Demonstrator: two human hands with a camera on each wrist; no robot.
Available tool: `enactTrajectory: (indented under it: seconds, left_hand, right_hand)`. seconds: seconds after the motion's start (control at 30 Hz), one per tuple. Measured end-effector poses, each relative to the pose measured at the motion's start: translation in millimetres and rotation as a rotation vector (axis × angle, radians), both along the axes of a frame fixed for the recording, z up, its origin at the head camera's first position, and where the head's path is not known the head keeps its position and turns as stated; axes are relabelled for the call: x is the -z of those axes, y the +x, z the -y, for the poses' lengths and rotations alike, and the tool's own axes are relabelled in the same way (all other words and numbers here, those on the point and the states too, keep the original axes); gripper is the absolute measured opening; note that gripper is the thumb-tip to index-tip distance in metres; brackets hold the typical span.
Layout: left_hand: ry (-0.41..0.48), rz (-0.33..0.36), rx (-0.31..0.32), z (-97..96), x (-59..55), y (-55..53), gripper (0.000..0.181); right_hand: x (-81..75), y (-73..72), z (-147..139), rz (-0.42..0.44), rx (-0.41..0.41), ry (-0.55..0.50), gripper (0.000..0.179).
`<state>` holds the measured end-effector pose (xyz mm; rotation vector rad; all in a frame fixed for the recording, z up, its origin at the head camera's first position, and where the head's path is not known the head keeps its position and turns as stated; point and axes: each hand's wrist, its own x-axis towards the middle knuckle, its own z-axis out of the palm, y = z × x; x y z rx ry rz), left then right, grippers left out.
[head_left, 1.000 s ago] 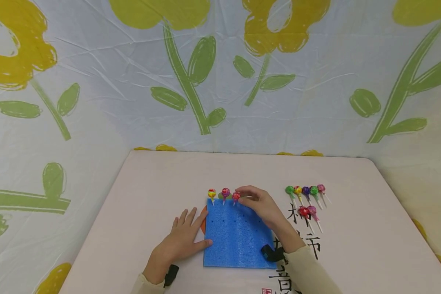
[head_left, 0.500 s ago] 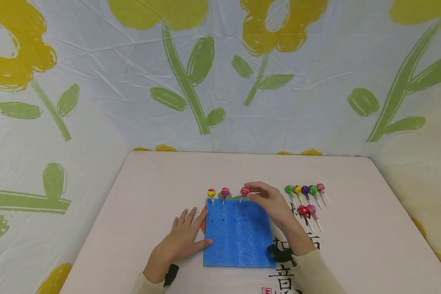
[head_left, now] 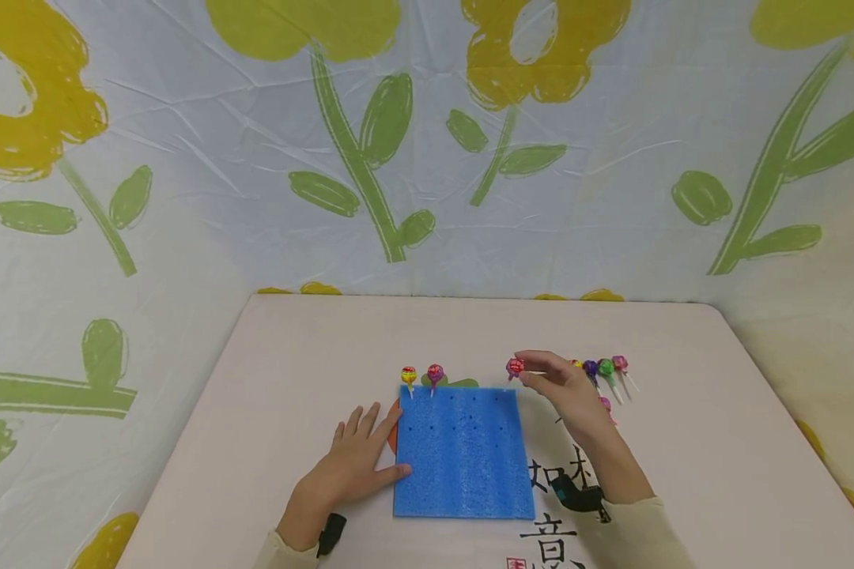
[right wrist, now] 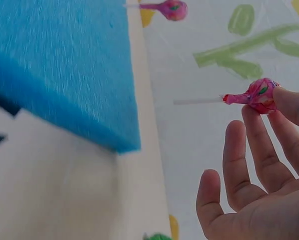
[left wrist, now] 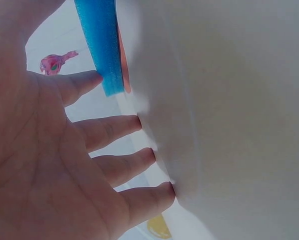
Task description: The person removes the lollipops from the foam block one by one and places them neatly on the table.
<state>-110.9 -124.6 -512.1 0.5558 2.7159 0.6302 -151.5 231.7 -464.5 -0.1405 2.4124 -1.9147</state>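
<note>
My right hand [head_left: 568, 397] pinches the head of a red-and-pink wrapped lollipop [head_left: 515, 367] between thumb and fingers. In the right wrist view its white stick [right wrist: 197, 101] points away from the hand, apart from the blue foam board [right wrist: 79, 55]. That board lies flat with several small holes in its top. Along its far edge stand a yellow lollipop [head_left: 409, 375] and a purple-pink lollipop [head_left: 436, 373], stick down. At the board's left side my left hand [head_left: 356, 462] lies with fingers spread, thumb and forefinger touching the board and the other fingertips on the table.
Several lollipops [head_left: 606, 367] lie on the table right of the board, partly hidden behind my right hand. Black printed characters [head_left: 551, 537] mark the pale tabletop [head_left: 313, 340]. A flower-patterned cloth [head_left: 256, 158] hangs behind the table.
My right hand has lifted the red-and-pink lollipop off its spot at the board's far edge and carried it rightward to above the far right corner. The left hand stays in place.
</note>
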Motion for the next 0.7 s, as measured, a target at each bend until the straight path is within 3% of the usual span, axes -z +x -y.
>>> enactTrajectory:
  seconds: [0.43, 0.7]
  left_hand:
    - [-0.004, -0.006, 0.002, 0.1, 1.5, 0.5, 0.090]
    - [0.000, 0.002, -0.003, 0.1, 1.7, 0.7, 0.090]
  right_hand:
    - [-8.6, 17.1, -67.6, -0.037, 0.142, 0.119, 0.043]
    - [-9.5, 28.1, -111.7, 0.020, 0.228, 0.234, 0.048]
